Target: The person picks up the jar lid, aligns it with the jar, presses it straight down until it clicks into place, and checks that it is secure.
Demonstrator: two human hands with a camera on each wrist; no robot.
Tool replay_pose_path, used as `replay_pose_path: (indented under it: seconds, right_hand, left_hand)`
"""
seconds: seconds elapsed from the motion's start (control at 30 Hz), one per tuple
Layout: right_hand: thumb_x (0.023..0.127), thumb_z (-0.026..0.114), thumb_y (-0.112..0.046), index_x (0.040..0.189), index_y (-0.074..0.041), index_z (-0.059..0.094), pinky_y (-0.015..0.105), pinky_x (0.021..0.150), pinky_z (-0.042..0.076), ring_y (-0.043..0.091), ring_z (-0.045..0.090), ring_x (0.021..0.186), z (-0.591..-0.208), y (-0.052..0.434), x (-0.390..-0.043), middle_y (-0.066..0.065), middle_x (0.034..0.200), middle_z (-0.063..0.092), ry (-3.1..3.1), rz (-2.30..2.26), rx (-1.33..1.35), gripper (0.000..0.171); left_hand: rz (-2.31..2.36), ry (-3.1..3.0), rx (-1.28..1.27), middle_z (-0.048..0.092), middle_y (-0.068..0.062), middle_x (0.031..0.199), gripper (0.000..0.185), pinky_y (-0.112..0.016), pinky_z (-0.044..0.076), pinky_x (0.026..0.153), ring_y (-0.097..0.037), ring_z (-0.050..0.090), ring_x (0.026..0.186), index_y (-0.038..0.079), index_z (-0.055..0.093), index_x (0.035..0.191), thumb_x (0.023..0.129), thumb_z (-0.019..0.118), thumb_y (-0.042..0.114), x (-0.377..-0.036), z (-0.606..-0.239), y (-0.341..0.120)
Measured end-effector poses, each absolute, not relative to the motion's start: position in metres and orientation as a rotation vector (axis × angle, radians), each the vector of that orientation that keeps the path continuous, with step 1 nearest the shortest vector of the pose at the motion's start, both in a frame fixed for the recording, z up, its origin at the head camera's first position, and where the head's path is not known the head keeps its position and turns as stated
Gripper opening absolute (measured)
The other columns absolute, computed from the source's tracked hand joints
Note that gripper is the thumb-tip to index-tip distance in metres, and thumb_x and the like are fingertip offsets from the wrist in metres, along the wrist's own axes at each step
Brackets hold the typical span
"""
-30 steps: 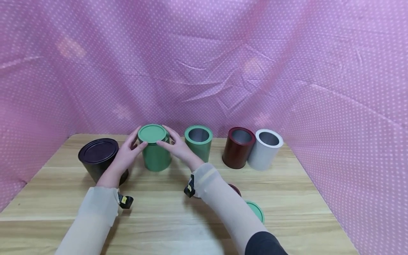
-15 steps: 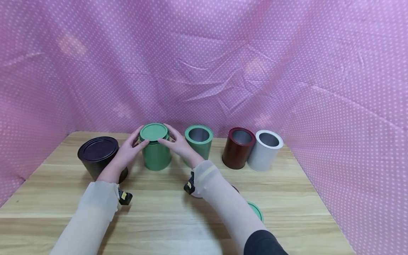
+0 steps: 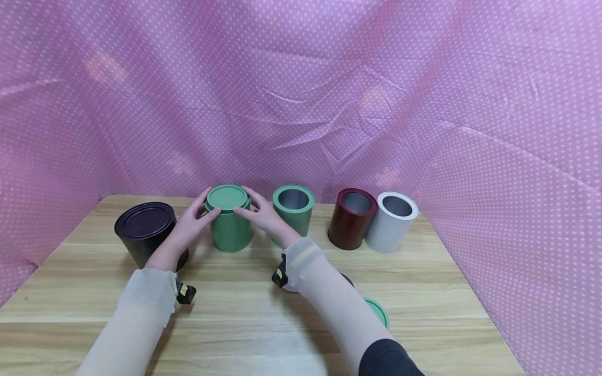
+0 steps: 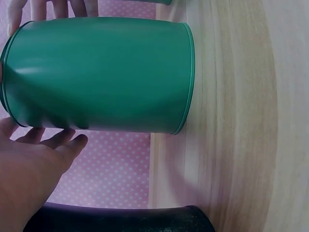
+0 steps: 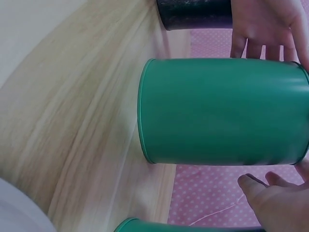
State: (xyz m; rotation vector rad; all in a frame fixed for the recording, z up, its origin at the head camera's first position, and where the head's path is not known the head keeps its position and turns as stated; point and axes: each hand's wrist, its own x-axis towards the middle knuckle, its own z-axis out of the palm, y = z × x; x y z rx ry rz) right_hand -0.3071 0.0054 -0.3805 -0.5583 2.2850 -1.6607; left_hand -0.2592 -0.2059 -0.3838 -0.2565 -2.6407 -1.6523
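Observation:
A green tin (image 3: 229, 230) stands upright at the back of the wooden table (image 3: 235, 313) with a green lid (image 3: 227, 197) on top. My left hand (image 3: 190, 225) is at the lid's left side and my right hand (image 3: 263, 215) at its right. Thumbs and fingertips of both touch the lid's rim, and the fingers look fairly straight. In the left wrist view the green tin (image 4: 96, 72) fills the frame with my left hand (image 4: 34, 169) beside its top. The right wrist view shows the green tin (image 5: 222, 111) with my right hand (image 5: 275, 198) by its top.
A dark lidded tin (image 3: 146, 230) stands left of my left hand. To the right stand an open green tin (image 3: 293, 209), a dark red tin (image 3: 350, 219) and a white tin (image 3: 392, 222). A loose green lid (image 3: 378, 312) lies partly under my right forearm. Pink dotted cloth (image 3: 329, 104) walls the table.
Both hands stay at the green lid's rim. The tin and hands have hardly shifted.

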Motion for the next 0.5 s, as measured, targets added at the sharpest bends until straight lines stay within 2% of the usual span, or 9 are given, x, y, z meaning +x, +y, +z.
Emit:
replay_pose_path:
  seconds: [0.1, 0.23, 0.5]
  right_hand:
    - [0.092, 0.065, -0.040, 0.152, -0.033, 0.029, 0.052, 0.116, 0.028, 0.027, 0.026, 0.146, -0.3817, 0.0058, -0.3062, -0.003, 0.161, 0.023, 2.286, -1.654, -0.569, 0.071]
    - [0.091, 0.065, -0.040, 0.151, -0.036, 0.031, 0.051, 0.116, 0.028, 0.026, 0.027, 0.146, -0.3810, 0.0061, -0.3031, -0.003, 0.160, 0.027, 2.273, -1.662, -0.553, 0.069]
    - [0.092, 0.064, -0.042, 0.152, -0.033, 0.028, 0.051, 0.114, 0.031, 0.026, 0.032, 0.143, -0.3789, 0.0072, -0.2984, 0.005, 0.155, 0.036, 2.301, -1.618, -0.549, 0.070]
  left_hand:
    - [-1.641, -2.662, -0.236, 0.006, -0.020, 0.162, 0.076, -0.062, 0.022, 0.114, -0.047, 0.018, 0.144, 0.033, 0.002, 0.156, 0.099, 0.050, 0.045, -0.2573, -0.3838, -0.2055]
    - [-1.637, -2.685, -0.208, 0.004, -0.019, 0.162, 0.076, -0.064, 0.021, 0.114, -0.048, 0.017, 0.144, 0.035, 0.001, 0.155, 0.098, 0.050, 0.047, -0.2543, -0.3836, -0.2045]
    - [-1.656, -2.688, -0.217, 0.000, -0.018, 0.162, 0.077, -0.064, 0.017, 0.114, -0.048, 0.013, 0.145, 0.031, 0.000, 0.156, 0.099, 0.049, 0.045, -0.2521, -0.3844, -0.2028]
